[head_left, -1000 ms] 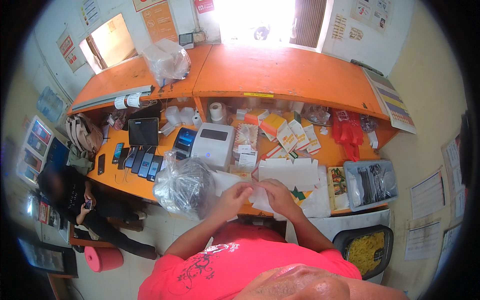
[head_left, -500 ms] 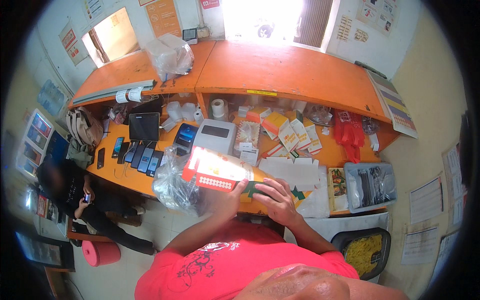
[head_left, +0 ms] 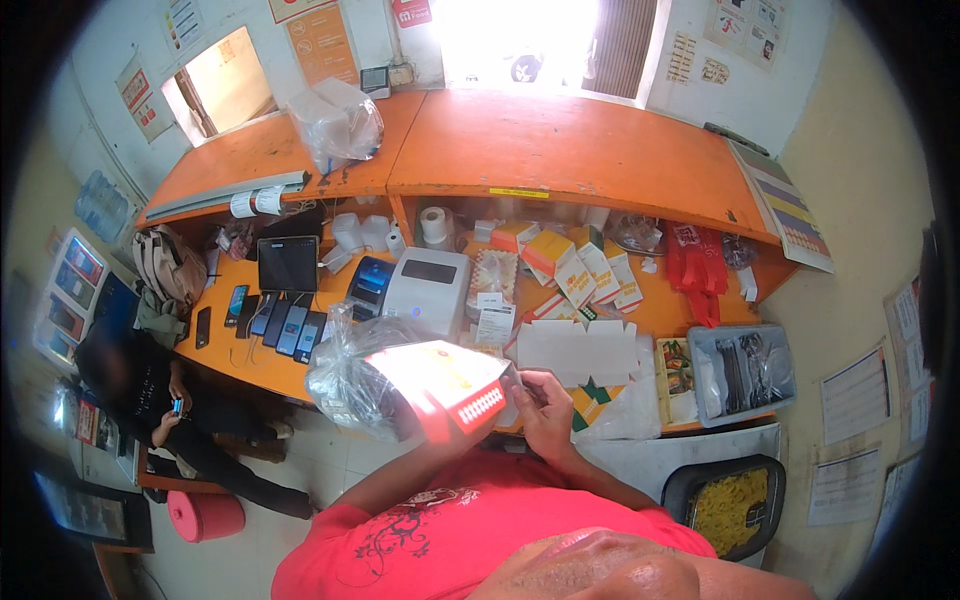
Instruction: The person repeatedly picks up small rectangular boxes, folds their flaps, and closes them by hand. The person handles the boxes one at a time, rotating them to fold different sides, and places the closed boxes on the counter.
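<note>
A red, white and yellow cardboard food box (head_left: 445, 378) is up in front of my chest, tilted, with glare on its upper face. My left hand (head_left: 484, 438) holds it from below, mostly hidden behind the box. At the box's right end, my right hand (head_left: 545, 408) has its fingers bent and pinched on the edge. Just left of the box lies a clear plastic bag (head_left: 350, 375) with things inside. Beyond my right hand, an unfolded white cardboard sheet (head_left: 578, 350) lies on the orange desk (head_left: 250, 362).
Several folded boxes (head_left: 575, 270) lie farther back, near a grey label printer (head_left: 425, 290). Phones (head_left: 292, 328) and a tablet (head_left: 288, 262) are at left. A grey bin (head_left: 740, 375) of wrapped utensils stands at right. A seated person (head_left: 150, 400) holds a phone.
The box has turned and come closer to me, its right end now higher. My right hand has shifted left, its fingers curling in. My left hand has gone behind the box.
</note>
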